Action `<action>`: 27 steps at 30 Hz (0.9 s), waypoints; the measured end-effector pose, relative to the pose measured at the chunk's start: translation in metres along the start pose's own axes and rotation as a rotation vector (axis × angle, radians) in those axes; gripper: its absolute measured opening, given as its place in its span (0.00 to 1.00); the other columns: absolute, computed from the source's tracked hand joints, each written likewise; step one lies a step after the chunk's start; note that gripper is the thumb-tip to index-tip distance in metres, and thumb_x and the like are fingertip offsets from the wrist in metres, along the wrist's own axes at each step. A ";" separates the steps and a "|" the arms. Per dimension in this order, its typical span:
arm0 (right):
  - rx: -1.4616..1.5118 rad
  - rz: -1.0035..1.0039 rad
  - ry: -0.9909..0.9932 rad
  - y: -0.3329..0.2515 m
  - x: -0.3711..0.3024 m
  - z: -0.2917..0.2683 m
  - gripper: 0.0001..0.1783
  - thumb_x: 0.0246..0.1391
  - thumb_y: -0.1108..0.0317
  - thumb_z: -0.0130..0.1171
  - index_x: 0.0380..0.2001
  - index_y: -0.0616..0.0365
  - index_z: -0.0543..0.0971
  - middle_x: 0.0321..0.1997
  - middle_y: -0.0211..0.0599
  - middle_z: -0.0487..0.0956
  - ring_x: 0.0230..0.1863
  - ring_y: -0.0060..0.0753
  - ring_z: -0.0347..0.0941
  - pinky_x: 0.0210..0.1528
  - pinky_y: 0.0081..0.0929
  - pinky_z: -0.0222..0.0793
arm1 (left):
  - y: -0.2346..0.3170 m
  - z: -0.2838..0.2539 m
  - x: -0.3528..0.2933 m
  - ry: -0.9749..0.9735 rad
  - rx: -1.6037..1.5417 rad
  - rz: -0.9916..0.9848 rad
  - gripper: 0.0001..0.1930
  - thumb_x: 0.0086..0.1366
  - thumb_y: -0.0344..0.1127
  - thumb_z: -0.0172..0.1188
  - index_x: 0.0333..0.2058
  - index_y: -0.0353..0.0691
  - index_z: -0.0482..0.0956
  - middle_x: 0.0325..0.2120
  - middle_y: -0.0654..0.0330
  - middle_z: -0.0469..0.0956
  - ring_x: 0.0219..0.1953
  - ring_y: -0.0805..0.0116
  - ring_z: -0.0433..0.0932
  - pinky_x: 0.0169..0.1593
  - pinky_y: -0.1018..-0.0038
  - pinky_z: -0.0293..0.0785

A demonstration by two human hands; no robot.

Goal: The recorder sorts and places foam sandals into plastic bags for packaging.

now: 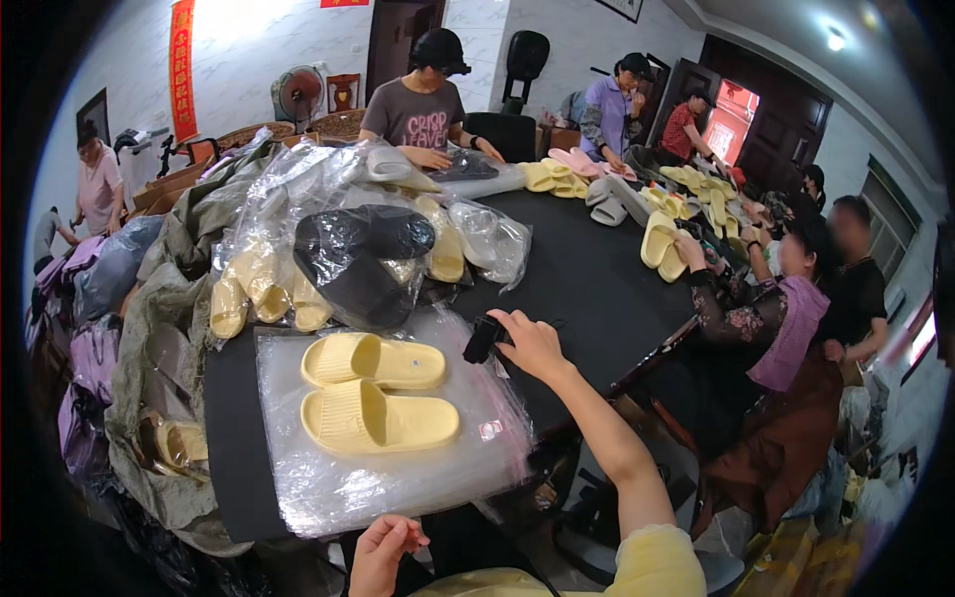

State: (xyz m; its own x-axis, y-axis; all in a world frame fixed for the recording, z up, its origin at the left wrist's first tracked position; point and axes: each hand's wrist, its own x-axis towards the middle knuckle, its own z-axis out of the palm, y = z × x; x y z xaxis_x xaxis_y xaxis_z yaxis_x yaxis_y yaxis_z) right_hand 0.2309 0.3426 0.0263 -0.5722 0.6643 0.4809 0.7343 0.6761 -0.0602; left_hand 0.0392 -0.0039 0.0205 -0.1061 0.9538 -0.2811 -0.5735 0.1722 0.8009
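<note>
A pair of yellow slide slippers (383, 406) lies side by side, toes pointing right, on a stack of clear plastic bags (388, 488) at the near side of the black table. Right of the slippers, my right hand (533, 344) reaches over the table, its fingers on a small black object (483, 339) whose kind I cannot make out. Low in the picture, just off the table's near edge, my left hand (386, 553) is closed with curled fingers, and nothing shows in it. A small white label (490, 429) sits on the bags beside the lower slipper.
Bagged black slippers (363, 259) and other bagged pairs are heaped beyond the yellow pair. Woven sacks (164, 398) bulge along the left side. Co-workers stand or sit around the table (557, 249); one person's hands (686, 251) hold yellow slippers (661, 245) at the right.
</note>
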 end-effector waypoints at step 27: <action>0.850 -0.025 -0.142 -0.138 -0.119 -0.103 0.20 0.48 0.67 0.60 0.47 0.57 0.72 0.42 0.37 0.72 0.42 0.36 0.71 0.45 0.29 0.67 | -0.011 0.035 0.054 -0.042 -0.296 -0.082 0.16 0.68 0.36 0.44 0.53 0.41 0.57 0.43 0.51 0.71 0.42 0.59 0.76 0.46 0.64 0.77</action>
State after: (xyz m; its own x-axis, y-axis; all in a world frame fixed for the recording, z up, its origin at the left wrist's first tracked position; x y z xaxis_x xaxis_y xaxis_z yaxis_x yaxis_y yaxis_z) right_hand 0.2354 0.1371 0.0678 -0.6669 0.6410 0.3800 0.2310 0.6626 -0.7124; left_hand 0.0684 0.0541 0.0147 -0.0193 0.9501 -0.3114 -0.7914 0.1758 0.5855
